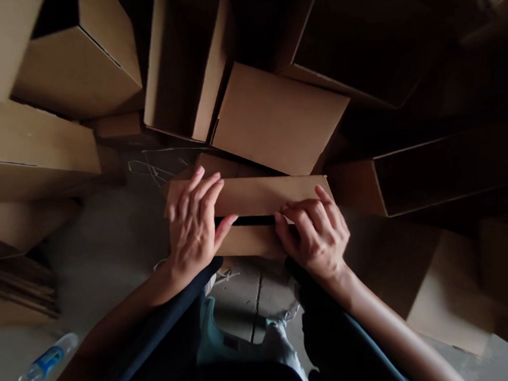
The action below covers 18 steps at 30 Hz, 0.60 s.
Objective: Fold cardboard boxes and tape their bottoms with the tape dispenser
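Observation:
A cardboard box (259,240) sits between my knees, its two top flaps separated by a narrow dark gap. My left hand (194,220) lies over the left end of the box, fingers stretched over the far flap (261,197) and thumb apart near the gap. At the right end, my right hand (315,228) has its fingers curled, with thumb and index finger pinching at the far flap's inner edge. What lies inside the box is hidden in the dark slit.
Open cardboard boxes (214,92) crowd the far side, and a closed-looking box (280,116) leans just beyond mine. More boxes (28,137) stand at left, others (447,291) at right. Flattened cardboard (14,288) and a plastic bottle (46,361) lie left. Loose string (150,167) trails on the floor.

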Motion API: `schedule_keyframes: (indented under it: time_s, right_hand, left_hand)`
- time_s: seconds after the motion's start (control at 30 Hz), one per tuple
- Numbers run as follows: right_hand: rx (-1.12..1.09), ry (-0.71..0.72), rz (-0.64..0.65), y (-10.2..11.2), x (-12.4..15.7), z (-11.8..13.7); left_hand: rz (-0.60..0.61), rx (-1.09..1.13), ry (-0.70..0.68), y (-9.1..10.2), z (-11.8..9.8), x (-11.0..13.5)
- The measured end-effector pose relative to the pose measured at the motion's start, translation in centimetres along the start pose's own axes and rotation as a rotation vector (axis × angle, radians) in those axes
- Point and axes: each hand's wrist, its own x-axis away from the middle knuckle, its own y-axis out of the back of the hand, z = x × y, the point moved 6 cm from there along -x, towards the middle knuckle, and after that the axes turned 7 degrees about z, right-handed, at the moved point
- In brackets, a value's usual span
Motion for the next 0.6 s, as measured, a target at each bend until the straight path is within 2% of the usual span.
schedule_keyframes:
  time_s: [0.13,0.3,0.6]
  right_hand:
    - [-0.048,-0.048,0.125,-1.0,0.0,-0.1]
    - [0.004,-0.054,0.267,-1.7,0.1,0.1]
    - [-0.018,-0.044,0.295,-1.7,0.2,0.0]
  left_hand:
    - [0.017,-0.006,-0.01,-0.2,0.0,0.2]
    - [0.047,-0.064,-0.004,-0.5,-0.2,0.0]
    - [0.084,-0.049,-0.041,-0.6,-0.3,-0.3]
